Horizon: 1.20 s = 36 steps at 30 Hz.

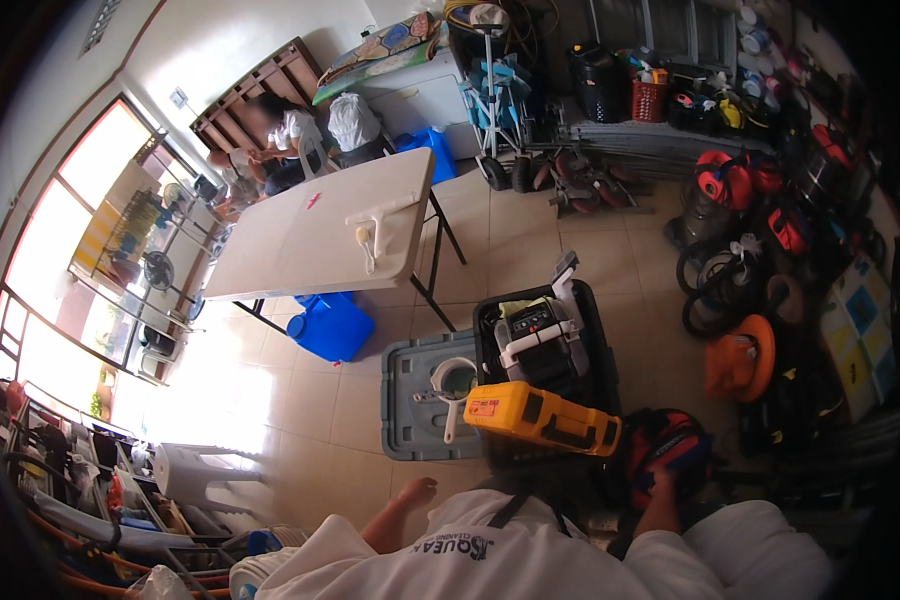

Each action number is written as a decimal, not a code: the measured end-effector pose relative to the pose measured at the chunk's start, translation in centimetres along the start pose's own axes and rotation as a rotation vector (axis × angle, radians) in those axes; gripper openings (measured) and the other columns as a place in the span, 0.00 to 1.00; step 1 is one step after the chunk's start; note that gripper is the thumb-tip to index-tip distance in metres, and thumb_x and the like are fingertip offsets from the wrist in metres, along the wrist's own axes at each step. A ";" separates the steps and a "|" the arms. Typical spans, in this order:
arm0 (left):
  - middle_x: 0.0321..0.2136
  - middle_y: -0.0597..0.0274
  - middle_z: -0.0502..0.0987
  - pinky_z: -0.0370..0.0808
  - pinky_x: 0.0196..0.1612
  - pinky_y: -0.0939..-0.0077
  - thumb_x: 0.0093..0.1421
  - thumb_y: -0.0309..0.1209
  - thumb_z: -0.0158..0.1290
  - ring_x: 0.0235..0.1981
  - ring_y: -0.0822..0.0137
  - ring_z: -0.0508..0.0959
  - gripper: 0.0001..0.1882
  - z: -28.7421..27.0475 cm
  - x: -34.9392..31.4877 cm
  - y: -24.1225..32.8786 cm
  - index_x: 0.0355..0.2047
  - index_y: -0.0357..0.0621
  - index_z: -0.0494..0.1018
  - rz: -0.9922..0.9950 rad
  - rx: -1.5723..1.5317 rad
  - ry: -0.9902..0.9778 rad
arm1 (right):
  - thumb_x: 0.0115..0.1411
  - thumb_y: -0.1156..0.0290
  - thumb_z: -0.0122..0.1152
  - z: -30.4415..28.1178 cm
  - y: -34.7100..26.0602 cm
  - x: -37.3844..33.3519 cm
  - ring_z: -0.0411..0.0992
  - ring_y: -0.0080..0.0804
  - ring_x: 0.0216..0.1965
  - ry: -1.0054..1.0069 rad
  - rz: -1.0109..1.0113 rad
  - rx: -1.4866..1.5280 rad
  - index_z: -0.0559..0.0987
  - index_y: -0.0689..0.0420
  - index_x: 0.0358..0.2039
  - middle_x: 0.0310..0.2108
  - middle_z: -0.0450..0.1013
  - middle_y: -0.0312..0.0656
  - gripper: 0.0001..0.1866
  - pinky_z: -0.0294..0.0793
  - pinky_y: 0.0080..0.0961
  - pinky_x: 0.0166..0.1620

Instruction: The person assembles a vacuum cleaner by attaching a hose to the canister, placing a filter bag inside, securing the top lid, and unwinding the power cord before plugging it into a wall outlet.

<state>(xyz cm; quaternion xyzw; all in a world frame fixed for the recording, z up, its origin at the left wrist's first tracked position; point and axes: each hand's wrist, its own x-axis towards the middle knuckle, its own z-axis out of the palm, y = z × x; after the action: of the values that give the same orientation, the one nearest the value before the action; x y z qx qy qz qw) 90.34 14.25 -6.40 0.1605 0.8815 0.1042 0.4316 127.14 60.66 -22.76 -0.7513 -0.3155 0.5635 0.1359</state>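
My left hand (417,492) hangs in front of my body with its fingers loosely curled and nothing visible in them. On the right, my right hand (660,484) is at a red and dark blue bag (675,447), its fingers closed on the near side; the exact grip is small and dim. Beside the bag, a yellow hard case (544,418) lies across the near end of a black open bin (602,360). Inside that bin stands a black and grey machine (535,340). A white dipper (453,385) with a long handle rests on a grey lid (398,400) to the left.
A folding table (280,240) holds a brush (366,245). Under it sits a blue container (332,325). An orange round-topped machine (745,358) and vacuum cleaners (722,180) line the right. A white stool (195,475) is at left. People (292,140) sit beyond the table.
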 end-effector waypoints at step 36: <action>0.37 0.55 0.71 0.69 0.41 0.69 0.53 0.29 0.40 0.39 0.59 0.71 0.12 -4.2 10.1 3.2 0.34 0.39 0.71 0.748 0.795 -0.081 | 0.38 0.66 0.66 -0.7 6.1 -4.4 0.60 0.38 0.50 0.339 -0.362 -0.254 0.56 0.62 0.53 0.50 0.61 0.47 0.42 0.59 0.31 0.51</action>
<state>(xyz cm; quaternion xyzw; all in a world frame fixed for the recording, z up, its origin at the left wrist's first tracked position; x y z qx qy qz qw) 81.76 20.80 -10.15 0.6177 0.7185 -0.0969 0.3047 128.98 53.33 -22.56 -0.7773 -0.4853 0.3522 0.1901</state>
